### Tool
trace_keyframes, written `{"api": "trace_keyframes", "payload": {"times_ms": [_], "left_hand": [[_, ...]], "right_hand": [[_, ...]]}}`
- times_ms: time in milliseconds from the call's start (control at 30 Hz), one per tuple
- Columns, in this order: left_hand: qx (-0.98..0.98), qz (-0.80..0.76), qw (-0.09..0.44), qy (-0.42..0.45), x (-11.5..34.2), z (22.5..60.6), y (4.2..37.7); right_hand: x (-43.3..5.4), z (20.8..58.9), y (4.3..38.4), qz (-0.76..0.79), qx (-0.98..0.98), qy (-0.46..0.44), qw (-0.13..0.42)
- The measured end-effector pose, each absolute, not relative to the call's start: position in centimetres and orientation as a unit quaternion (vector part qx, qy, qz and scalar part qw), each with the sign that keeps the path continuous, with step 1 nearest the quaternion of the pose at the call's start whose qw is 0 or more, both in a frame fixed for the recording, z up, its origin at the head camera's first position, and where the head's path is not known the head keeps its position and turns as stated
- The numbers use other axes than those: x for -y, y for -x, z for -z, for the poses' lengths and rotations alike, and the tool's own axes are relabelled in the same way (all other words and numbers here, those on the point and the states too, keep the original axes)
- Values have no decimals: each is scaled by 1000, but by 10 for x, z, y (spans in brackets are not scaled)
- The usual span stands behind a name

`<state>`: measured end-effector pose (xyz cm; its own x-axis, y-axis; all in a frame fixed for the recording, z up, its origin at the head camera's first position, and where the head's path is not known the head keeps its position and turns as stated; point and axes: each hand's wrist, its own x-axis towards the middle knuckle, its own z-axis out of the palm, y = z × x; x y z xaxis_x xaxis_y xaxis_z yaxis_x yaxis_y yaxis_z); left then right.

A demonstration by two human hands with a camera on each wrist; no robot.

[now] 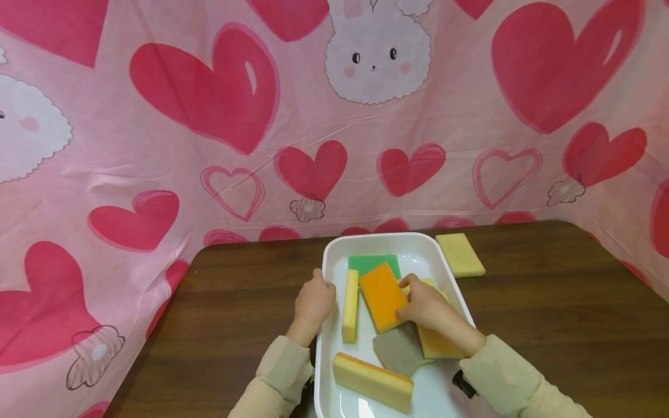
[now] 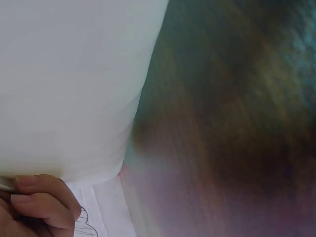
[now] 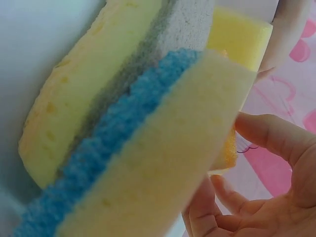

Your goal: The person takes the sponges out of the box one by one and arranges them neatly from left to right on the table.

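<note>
Two hands (image 1: 315, 297) (image 1: 430, 303) grip tray (image 1: 340, 402) and orange sponge (image 1: 384, 296).

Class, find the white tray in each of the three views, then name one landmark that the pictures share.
Head: the white tray is at lower centre, reaching the bottom edge.
Left wrist: the white tray fills the upper left.
Right wrist: the white tray shows at upper left.
Shared landmark: the printed cloth.
</note>
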<state>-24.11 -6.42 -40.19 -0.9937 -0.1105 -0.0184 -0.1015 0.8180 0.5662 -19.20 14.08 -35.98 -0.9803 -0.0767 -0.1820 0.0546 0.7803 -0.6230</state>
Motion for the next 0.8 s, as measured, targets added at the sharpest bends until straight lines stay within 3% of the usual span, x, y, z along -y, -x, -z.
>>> {"api": "trace_keyframes", "payload": {"times_ms": [800], "left_hand": [[951, 305, -13, -60, 64, 399, 240]], "right_hand": [[-144, 360, 185, 381, -920, 17, 85]]}}
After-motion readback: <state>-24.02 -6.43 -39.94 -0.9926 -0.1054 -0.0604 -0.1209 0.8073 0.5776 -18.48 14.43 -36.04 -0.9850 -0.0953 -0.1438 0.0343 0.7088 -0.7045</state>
